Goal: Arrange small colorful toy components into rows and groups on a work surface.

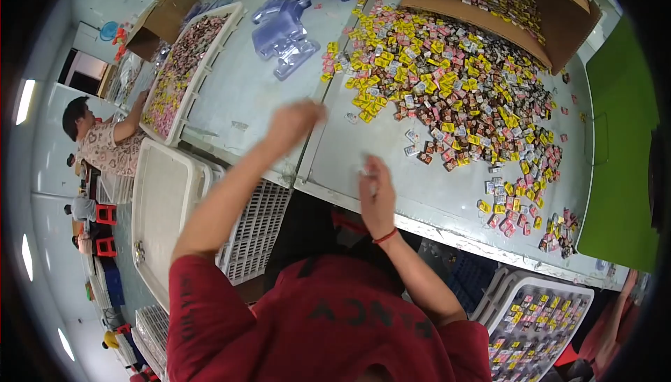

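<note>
My left hand is over the table near the seam between two tabletops, left of a large spread of small wrapped pieces in yellow, pink, brown and white. Motion smears its fingers, so I cannot see whether it holds anything. Closer to the front edge, my right hand has its fingers curled in, with a small pale thing partly showing between them. A red cord circles that wrist. A few loose pieces lie on the tabletop beyond the right hand.
Clear plastic trays lie at the back left. A tipped cardboard box spills more pieces at the back. A white bin of pieces stands near a co-worker. A green panel bounds the right; a filled tray stands below.
</note>
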Tool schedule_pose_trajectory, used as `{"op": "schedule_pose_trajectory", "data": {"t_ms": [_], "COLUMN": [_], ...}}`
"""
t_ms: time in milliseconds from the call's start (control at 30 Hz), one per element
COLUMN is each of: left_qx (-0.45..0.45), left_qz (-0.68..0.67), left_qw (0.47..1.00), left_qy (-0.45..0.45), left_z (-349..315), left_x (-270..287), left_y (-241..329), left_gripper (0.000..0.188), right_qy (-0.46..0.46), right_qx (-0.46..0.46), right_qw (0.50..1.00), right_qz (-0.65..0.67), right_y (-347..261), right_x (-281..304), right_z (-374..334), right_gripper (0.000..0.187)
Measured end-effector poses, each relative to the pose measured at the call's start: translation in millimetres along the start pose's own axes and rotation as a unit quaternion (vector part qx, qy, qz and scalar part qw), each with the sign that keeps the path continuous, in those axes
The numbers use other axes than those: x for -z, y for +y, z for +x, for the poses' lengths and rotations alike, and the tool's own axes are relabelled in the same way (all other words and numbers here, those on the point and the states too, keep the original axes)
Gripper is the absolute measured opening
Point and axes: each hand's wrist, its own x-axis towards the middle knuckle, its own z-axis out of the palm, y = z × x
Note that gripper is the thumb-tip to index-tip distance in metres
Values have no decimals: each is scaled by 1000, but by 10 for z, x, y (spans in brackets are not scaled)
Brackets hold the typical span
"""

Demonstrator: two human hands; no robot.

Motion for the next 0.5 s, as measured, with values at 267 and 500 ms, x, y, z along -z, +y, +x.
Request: {"op": "schedule_pose_trajectory", "data": {"t_ms": [267,500], "left_qx": [100,102], "left_qz": [-140,-345], "left_qw": [985,927], "left_qy": [-29,101], "left_z": [-12,-94], "left_x": [-457,-408], "left_y": [1417,1118], "left_gripper": [41,30], "right_qy": [28,69], "right_qx": [-61,63], "right_qw": [994,957], "right_qz": [-91,-274], "right_y": [24,-25], "right_x": [481,453], "right_z": [222,241], "right_gripper": [44,42]}}
